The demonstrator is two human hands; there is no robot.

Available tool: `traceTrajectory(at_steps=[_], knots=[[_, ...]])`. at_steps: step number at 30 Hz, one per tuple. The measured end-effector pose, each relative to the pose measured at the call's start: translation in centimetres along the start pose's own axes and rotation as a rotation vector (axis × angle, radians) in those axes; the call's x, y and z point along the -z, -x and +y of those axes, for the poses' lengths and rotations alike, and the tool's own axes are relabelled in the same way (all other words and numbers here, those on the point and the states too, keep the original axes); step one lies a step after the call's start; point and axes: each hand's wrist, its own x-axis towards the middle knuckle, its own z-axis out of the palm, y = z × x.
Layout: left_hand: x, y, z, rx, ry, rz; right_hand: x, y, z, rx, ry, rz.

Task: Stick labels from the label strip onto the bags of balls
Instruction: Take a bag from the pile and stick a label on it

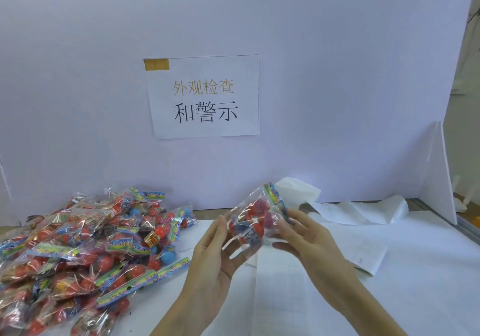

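One bag [253, 222]: up off the table [415, 270], between my hands.
Left hand [211, 254]: fingers lightly curled on its left edge.
Right hand [302, 237]: fingers cradling its right side; grip blurred, probably loose.
Feel: light, crinkly, slippery film over hard balls.
Hold: by the stiff printed header.
Pile [83, 252]: unlabelled-looking bags, left.
Label strip [363, 211]: likely the white backing paper behind.

The bag [255, 222] was thin clear plastic, glossy and crinkled, with smooth, shiny balls [253, 209] inside and a glossy printed header [278, 200]. The pile [85, 252] was the same glinting clear film, with slick red and blue balls. The table [420, 270] was covered in matt white paper. The strips [358, 211] looked like smooth, creased white paper. The wall [337, 76] was matt white board; its sign [205, 97] was plain paper, held by matt brownish tape [156, 64].
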Motion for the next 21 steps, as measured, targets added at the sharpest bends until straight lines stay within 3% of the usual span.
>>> traceTrajectory(at_steps=[5,13,21], knots=[[-0.2,0.2,-1.0,-0.004,-0.257,-0.076,0.2,-0.2,0.0,-0.050,-0.144,0.024],[-0.8,0.9,-0.9,-0.106,-0.479,-0.010,0.5,0.0,0.2,-0.116,-0.006,-0.146],[0.0,0.8,0.3,-0.095,-0.416,-0.042,0.1,0.4,0.4,-0.031,0.123,-0.020]])
